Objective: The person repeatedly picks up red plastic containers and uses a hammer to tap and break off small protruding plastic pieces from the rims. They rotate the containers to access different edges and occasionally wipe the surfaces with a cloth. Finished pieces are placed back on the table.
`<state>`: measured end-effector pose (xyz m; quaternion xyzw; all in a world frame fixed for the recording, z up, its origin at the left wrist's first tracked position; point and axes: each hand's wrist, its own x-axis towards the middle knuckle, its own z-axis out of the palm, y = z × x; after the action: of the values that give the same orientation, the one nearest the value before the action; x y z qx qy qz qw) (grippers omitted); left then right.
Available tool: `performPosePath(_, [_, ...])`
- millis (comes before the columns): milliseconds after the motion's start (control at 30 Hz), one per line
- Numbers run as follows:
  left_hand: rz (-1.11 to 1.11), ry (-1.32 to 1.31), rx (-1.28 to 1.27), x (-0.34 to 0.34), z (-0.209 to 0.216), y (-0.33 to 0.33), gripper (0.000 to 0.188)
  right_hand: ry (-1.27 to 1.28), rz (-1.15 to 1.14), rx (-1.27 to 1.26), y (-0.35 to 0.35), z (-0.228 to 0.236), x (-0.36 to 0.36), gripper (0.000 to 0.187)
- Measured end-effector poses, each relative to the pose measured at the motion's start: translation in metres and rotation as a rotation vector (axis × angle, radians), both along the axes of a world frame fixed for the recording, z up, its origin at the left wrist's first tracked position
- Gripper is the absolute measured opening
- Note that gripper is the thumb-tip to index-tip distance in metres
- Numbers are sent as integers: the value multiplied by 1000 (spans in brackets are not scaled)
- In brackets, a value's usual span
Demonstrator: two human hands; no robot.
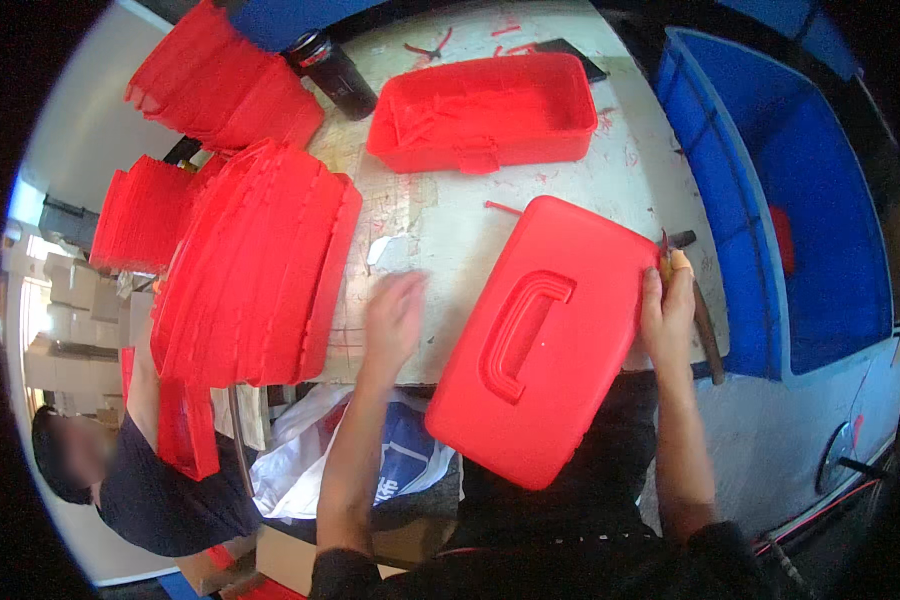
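Observation:
A red plastic case [560, 330] with a moulded carrying handle [526, 335] on its top lies tilted in front of me, partly over the table's near edge. My right hand [668, 310] grips its right side, thumb against the case. By the fingertips is a small pointed object, too unclear to name. My left hand [396, 315] is off the case, to its left above the table, smeared by motion. A hammer [707, 330] lies just right of my right hand. Farther back sits an open red box [482, 150] with red pieces inside.
Stacked red plastic shells [255, 265] and red bins [220, 80] crowd the left. A dark bottle [335, 75] and red-handled pliers [430, 48] are at the back. At right stands a blue crate [730, 200]. Another person [170, 480] works at lower left, near a white bag [300, 470].

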<state>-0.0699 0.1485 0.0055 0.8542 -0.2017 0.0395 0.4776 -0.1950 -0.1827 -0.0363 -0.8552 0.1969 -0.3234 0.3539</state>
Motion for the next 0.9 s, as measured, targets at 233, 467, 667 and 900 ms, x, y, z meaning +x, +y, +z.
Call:
performPosePath(233, [-77, 553, -339, -30, -62, -53, 53, -240, -91, 533, 12, -27, 0, 29])
performPosePath(467, [-147, 987, -862, -88, 40, -17, 53, -12, 106, 689, 26, 51, -19, 28])
performPosePath(667, [68, 791, -861, -128, 76, -36, 46, 439, 647, 557, 59, 106, -88, 15])
performPosePath(900, [-11, 768, -842, -136, 90, -51, 46, 408, 547, 489, 70, 102, -79, 18])
